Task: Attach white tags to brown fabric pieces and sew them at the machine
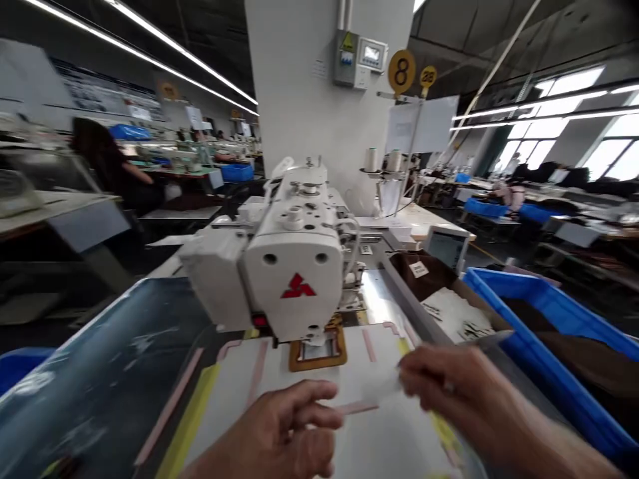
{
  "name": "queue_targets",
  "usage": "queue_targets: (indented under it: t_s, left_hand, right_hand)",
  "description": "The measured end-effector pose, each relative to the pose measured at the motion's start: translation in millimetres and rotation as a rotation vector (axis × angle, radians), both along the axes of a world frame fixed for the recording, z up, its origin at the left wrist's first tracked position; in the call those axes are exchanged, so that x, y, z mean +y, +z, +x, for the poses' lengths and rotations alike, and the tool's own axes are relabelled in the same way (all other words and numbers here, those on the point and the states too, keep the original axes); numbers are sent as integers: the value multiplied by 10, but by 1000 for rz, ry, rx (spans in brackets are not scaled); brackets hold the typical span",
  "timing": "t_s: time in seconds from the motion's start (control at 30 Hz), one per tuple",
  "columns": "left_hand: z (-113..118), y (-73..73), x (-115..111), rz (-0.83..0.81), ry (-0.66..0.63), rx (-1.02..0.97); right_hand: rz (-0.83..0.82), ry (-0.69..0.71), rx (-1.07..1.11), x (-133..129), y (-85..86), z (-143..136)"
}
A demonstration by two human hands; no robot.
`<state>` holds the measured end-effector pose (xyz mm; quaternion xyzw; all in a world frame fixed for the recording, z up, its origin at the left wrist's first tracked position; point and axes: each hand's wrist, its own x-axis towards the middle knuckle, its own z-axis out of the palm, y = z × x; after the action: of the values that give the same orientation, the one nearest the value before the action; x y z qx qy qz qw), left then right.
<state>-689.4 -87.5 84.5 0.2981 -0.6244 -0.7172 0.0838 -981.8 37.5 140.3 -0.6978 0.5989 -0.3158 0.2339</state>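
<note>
My right hand (444, 386), smeared by motion, pinches a thin whitish piece (382, 384) that stretches left from its fingertips; blur hides what kind it is. Loosely curled with the fingers apart, my left hand (294, 429) holds nothing over the white work plate (224, 392). Pink and yellow tape strips mark that plate. Just beyond my hands is a white sewing machine head (294, 266) with a red emblem. Under its needle area sits a brown-edged rectangular clamp frame (318, 352) on the plate.
Right of the machine, a cardboard box (454, 309) holds white pieces and dark cloth. A blue bin (564, 313) with dark fabric stands beside it. Thread cones (371, 159) rise behind. At left is a dark glossy tabletop (114, 372); a seated person (117, 166) is farther off.
</note>
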Motion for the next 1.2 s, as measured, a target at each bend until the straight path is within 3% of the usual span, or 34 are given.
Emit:
queue_targets:
  t_s: [0.07,0.13,0.3,0.4,0.5,0.53,0.63,0.67,0.73,0.8,0.9,1.0,1.2]
  left_hand:
    - [-59,-26,36,107,-31,77]
    - [-85,-65,28,134,-27,80]
    - [-12,-113,-29,15,28,-11]
    - [23,-131,-43,-105,45,-116]
    - [91,-212,-35,-357,68,-228]
    - [130,-249,-30,-556,93,-222]
    - [257,-344,-19,-1371,158,-101]
    - [290,-361,-22,-1588,123,-46]
    - [326,-376,-40,-1852,-36,-20]
    - [330,-372,-72,-1964,-195,-82]
    - [314,-345,-135,-2007,-303,-227]
    - [292,-307,-200,-1997,-303,-274]
    - [270,-286,-281,-1880,-316,-335]
  right_hand:
    - [1,177,-39,-61,-220,335]
    - [0,237,-90,-139,-408,552]
    - [339,106,-680,-320,-669,743]
    - [431,62,-818,-379,-757,787]
    - [320,24,-581,-426,-845,812]
    - [214,14,-450,-445,-874,815]
    - [-91,-19,-96,-498,-941,813]
    - [-153,-21,-4,-507,-956,810]
    - [-278,-17,192,-497,-974,797]
    - [-456,6,368,-449,-990,771]
    - [-626,132,545,-360,-1033,712]
    - [-602,269,709,-343,-1105,651]
    - [-591,229,711,-451,-1230,592]
